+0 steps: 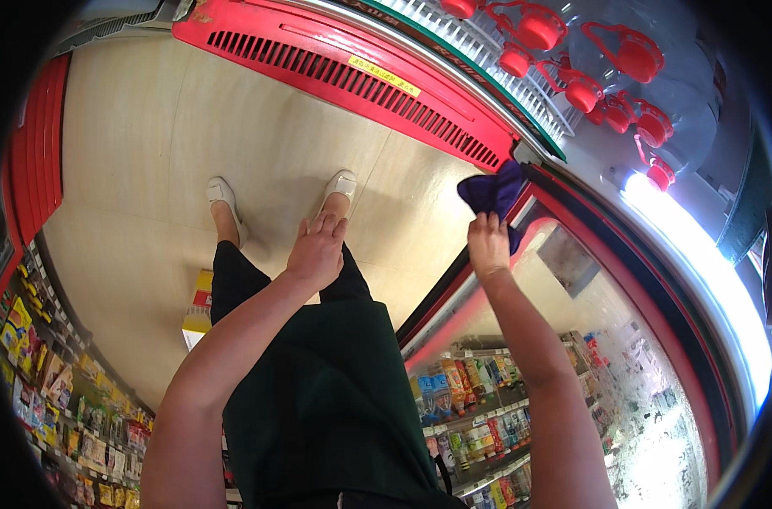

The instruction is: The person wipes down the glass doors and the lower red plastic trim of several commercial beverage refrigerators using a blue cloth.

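Observation:
My right hand (490, 245) grips a dark purple cloth (495, 189). The cloth lies against the red-framed corner of a glass cooler door (539, 254), and part of it hangs past the frame edge. Misty patches and streaks mark the glass (640, 394). My left hand (319, 249) hovers in front of my body over the floor, with nothing visible in it and its fingers loosely extended. Its palm side is hidden.
A red slotted vent panel (360, 70) with a yellow written label runs along the cooler's base. Large clear bottles with red caps (583, 92) stand on its white wire rack. Snack shelves (74, 413) line the left. A yellow-and-red carton (198, 308) sits by my leg.

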`<act>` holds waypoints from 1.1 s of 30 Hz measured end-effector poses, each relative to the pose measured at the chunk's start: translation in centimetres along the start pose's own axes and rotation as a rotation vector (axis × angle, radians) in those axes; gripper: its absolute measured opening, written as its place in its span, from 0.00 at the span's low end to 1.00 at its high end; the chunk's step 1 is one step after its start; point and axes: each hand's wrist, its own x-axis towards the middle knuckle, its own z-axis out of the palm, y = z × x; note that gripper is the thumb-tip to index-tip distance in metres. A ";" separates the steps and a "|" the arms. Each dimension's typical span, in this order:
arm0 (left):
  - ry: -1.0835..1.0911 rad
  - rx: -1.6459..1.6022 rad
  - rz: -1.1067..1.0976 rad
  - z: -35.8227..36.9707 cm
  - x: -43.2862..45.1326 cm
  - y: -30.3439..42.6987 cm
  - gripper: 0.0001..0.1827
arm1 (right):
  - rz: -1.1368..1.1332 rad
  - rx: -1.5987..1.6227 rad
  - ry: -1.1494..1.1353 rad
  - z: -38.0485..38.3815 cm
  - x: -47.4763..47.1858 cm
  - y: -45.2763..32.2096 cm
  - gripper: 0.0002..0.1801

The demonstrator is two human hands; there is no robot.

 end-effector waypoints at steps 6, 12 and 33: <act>-0.023 -0.006 0.001 -0.4 -0.2 -0.1 0.30 | 0.005 0.128 -0.037 1.9 -5.0 -6.1 0.08; -0.078 0.017 -0.008 0.4 -1.5 -1.2 0.31 | -0.016 0.199 -0.167 3.4 -10.3 -11.7 0.07; -0.185 -0.893 0.037 -0.2 -11.6 -0.4 0.31 | 0.402 2.829 -0.288 -11.8 -14.6 -6.9 0.18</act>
